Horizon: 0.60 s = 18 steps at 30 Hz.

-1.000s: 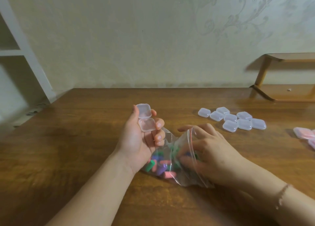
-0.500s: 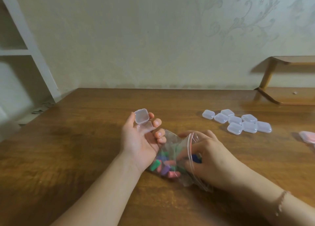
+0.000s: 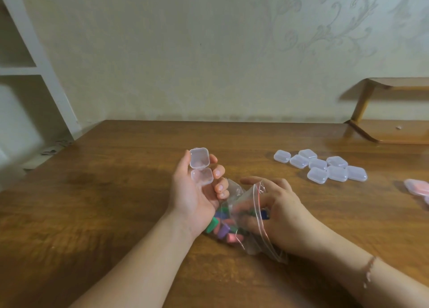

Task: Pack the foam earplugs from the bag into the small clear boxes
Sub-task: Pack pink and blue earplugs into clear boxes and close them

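The left hand (image 3: 195, 191) cradles an open clear box (image 3: 201, 168), fingers curled round it, near the counter's (image 3: 116, 191) middle. The right hand (image 3: 278, 212) reaches into the zip bag (image 3: 241, 217), fingers pinching a blue earplug (image 3: 264, 214). Better to keep the box level and close beside the bag mouth. Closed boxes (image 3: 322, 166) cluster toward the right edge, below a wooden shelf (image 3: 394, 131) and a patterned wall (image 3: 209, 52).

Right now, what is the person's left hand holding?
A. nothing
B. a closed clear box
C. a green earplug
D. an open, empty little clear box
D: the left hand holds a small clear box with its lid flipped up and nothing visible inside.
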Available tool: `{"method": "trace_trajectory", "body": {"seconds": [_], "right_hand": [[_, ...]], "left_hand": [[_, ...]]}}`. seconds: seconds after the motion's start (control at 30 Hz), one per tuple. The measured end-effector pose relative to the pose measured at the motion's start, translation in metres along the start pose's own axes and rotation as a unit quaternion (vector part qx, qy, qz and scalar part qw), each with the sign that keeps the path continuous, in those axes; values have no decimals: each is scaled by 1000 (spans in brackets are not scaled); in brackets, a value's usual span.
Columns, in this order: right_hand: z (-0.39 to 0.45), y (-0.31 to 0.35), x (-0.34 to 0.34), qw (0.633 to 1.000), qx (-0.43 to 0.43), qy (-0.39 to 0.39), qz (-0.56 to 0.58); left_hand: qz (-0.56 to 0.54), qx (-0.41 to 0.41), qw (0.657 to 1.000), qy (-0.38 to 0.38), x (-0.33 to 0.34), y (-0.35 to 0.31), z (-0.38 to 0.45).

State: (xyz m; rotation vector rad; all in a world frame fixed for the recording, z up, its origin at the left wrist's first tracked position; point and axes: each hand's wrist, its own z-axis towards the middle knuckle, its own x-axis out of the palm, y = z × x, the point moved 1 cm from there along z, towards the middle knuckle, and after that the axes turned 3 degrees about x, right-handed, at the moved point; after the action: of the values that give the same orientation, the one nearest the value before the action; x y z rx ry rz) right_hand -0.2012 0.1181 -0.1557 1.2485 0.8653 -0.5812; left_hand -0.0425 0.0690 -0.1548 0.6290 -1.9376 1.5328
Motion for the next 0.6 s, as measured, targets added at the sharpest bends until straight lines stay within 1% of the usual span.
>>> {"method": "trace_trajectory", "body": {"seconds": [0.1,0.2,0.37,0.53,0.6], "right_hand": [[1,0,1,1000,-3,1,5],[0,2,1,1000,-4,-3,-21],[-4,9,-1,999,-10,35,-30],[-3,3,1,1000,-6,-15,-14],[-2,-1,0,1000,-5,-18,10]], "left_hand": [[0,1,1000,1,0,1,1],[-1,5,1000,4,0,2,0],[3,6,1000,12,0,3,-1],[14,8,1000,18,2,3,-1],[17,9,1000,18,2,3,-1]]}}
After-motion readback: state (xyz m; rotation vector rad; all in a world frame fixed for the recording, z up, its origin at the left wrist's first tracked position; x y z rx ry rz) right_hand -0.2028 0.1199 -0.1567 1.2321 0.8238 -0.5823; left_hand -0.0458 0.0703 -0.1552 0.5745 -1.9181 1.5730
